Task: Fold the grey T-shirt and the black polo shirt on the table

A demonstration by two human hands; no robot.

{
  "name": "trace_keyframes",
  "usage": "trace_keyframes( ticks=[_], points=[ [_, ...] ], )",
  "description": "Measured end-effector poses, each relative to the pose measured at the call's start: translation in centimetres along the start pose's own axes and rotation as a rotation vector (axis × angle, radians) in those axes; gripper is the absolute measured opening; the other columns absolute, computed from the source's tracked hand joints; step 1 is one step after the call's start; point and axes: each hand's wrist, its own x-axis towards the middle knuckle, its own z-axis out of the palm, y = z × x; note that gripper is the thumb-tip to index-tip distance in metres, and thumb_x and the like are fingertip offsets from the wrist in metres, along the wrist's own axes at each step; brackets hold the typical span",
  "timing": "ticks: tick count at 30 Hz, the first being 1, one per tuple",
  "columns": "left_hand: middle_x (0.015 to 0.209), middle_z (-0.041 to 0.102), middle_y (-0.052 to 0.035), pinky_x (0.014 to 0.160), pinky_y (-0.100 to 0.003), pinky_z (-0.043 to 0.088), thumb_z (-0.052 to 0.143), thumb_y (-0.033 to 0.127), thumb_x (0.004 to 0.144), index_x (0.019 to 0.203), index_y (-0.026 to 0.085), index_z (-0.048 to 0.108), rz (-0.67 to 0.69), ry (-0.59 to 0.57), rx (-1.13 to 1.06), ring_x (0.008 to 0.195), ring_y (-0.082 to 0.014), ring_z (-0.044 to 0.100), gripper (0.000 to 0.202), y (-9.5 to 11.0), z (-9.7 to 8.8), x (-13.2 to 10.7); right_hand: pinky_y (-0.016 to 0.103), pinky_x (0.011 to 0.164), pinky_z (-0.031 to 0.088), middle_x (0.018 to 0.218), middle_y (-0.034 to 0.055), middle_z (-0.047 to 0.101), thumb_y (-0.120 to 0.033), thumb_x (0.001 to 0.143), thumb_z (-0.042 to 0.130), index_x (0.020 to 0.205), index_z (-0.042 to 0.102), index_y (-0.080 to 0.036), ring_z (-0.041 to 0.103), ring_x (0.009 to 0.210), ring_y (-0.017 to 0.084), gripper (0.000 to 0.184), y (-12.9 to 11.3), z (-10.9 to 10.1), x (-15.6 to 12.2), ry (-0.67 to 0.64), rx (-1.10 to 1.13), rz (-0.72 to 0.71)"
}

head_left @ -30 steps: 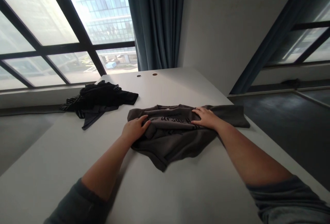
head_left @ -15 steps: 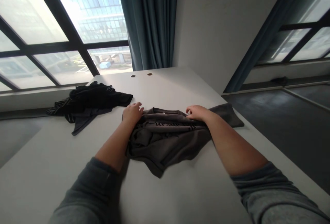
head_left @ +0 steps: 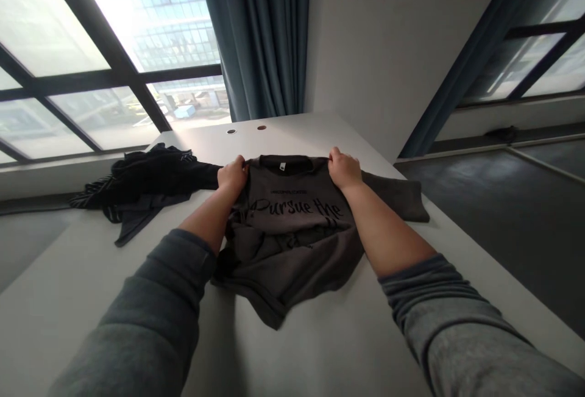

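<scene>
A dark grey T-shirt (head_left: 292,232) is raised by its neckline over a white table (head_left: 292,132), with the left hand (head_left: 233,177) and the right hand (head_left: 344,168) set on either side of the collar (head_left: 286,165). Both hands are closed, the fabric pinched at the shoulders, and the shirt hangs toward the wearer between and below them, its lower part bunched on the tabletop. A print reading "Pursue the" (head_left: 297,207) is displayed just below the hands. A shirt sleeve (head_left: 393,199) is spread flat to the right of the right hand, its end close to the table's right edge. A crumpled black garment (head_left: 150,180) is heaped just left of the left hand.

The pinched fabric could be lost if either grip loosens, and the shirt would then be dropped into a heap. A pull to the right could send the sleeve over the table edge, while a pull to the left could catch the black garment.

The thumbs are largely hidden by the fabric and the hands. The shirt's other sleeve is not clearly made out near the left forearm, and the lower lines of the print are lost in folds. The small line above the main wording is too fine to be read.
</scene>
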Motion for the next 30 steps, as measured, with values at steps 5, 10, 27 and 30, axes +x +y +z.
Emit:
trace_keyframes(
  ticks=[5,10,27,30],
  points=[
    [0.137,0.063,-0.0197,0.101,-0.05,0.04,0.046,0.034,0.101,0.131,0.021,0.062,-0.029,0.034,0.08,0.127,-0.0361,0.054,0.036,0.9,0.8,1.7,0.046,0.097,0.038,0.125,0.0196,0.063,-0.025,0.102,0.041,0.129,0.061,-0.016,0.053,0.115,0.032,0.035,-0.5,2.1,0.9,0.056,0.049,0.018],
    [0.127,0.069,-0.0169,0.096,-0.046,0.043,0.051,0.034,0.099,0.124,0.021,0.067,0.113,-0.02,0.113,0.117,-0.0343,0.061,0.032,2.6,-0.1,-2.0,0.052,0.105,0.037,0.136,0.0185,0.057,-0.033,0.098,0.055,0.131,0.064,-0.019,0.048,0.125,0.036,0.037,-1.8,0.9,-1.2,-0.092,-0.028,-0.11],
    [0.145,0.061,-0.01,0.107,-0.049,0.049,0.073,0.046,0.091,0.133,0.033,0.068,0.691,-0.198,-0.088,0.128,-0.0321,0.06,0.045,-11.7,-3.9,-26.6,0.031,0.083,0.045,0.104,0.0116,0.069,-0.049,0.089,0.075,0.104,0.072,-0.015,0.063,0.096,0.024,0.037,-8.4,-6.9,-24.5,-0.513,0.092,-0.787],
    [0.134,0.068,-0.0098,0.103,-0.049,0.051,0.062,0.03,0.097,0.112,0.026,0.073,0.633,-0.064,-0.069,0.121,-0.0305,0.063,0.02,-11.3,-3.7,-26.3,0.033,0.093,0.046,0.116,0.0106,0.065,-0.039,0.096,0.068,0.115,0.07,-0.019,0.06,0.108,0.023,0.027,-7.5,-5.3,-25.6,-0.417,0.138,-0.71]
  ],
)
